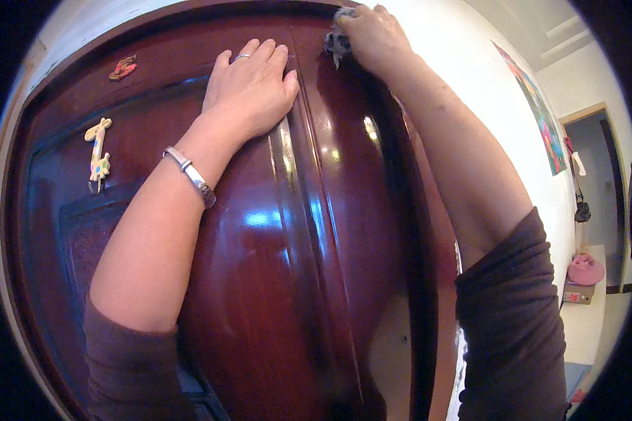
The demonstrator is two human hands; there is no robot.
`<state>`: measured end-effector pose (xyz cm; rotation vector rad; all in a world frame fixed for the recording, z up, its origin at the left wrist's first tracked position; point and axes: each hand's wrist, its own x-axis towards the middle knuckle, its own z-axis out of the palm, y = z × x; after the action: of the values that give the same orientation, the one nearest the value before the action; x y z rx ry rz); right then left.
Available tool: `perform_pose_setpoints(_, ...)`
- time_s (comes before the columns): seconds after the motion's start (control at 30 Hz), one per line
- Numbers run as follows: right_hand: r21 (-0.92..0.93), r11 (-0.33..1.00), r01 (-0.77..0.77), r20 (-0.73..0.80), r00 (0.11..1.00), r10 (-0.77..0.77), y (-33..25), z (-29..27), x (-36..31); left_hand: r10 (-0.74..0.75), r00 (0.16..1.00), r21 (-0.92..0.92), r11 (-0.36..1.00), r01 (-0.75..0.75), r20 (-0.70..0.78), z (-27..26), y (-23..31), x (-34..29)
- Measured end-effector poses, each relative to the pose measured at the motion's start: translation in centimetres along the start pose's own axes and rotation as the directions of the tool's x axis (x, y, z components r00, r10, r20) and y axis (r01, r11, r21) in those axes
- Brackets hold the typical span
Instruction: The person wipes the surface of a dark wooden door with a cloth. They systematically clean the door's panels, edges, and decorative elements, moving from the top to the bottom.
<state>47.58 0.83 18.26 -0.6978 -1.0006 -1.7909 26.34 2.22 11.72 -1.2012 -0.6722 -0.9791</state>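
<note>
A glossy dark red-brown wooden door (260,259) fills most of the head view. My left hand (249,88) lies flat against its upper part with the fingers spread; a ring and a silver bracelet (189,175) are on that hand and wrist. Up at the door's top right corner, my right hand (376,35) is closed around a crumpled grey cloth (338,42), which touches the wood near the frame. Part of the cloth is hidden inside the fingers.
A giraffe-shaped hook (99,154) and a small red ornament (123,68) are fixed to the door's left side. The door frame (428,281) meets a white wall (484,91) bearing a colourful picture (534,105). Farther right are a doorway (600,189) and a pink bag-like item (586,269) on a box.
</note>
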Motion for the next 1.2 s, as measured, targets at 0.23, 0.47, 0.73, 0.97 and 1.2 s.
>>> perform_pose_setpoints(0.23,0.088,0.992,0.092,-0.247,0.967,-0.068,-3.9,2.5,-0.2,-0.004,0.999,-0.009,1.0,0.003,-0.052,1.4,-0.8,-0.2)
perform_pose_setpoints(0.47,0.198,0.917,-0.345,0.12,0.938,0.327,-3.5,2.6,1.7,-0.013,0.995,-0.025,1.0,0.01,-0.1,1.5,-0.3,0.0)
perform_pose_setpoints(0.73,0.159,0.987,-0.004,0.481,0.874,-0.074,-7.0,-7.9,-4.5,-0.221,0.975,0.095,0.971,0.219,0.013,0.2,-0.5,-0.9)
perform_pose_setpoints(0.97,-0.006,0.981,-0.192,0.461,0.87,0.173,-4.8,-5.1,-1.2,-0.205,0.978,0.049,0.978,0.203,0.03,-0.1,0.0,-0.6)
perform_pose_setpoints(1.2,0.266,0.897,-0.354,-0.064,0.922,0.383,-2.7,3.6,2.3,-0.196,0.952,-0.117,0.978,0.173,-0.235,1.4,-0.4,-0.2)
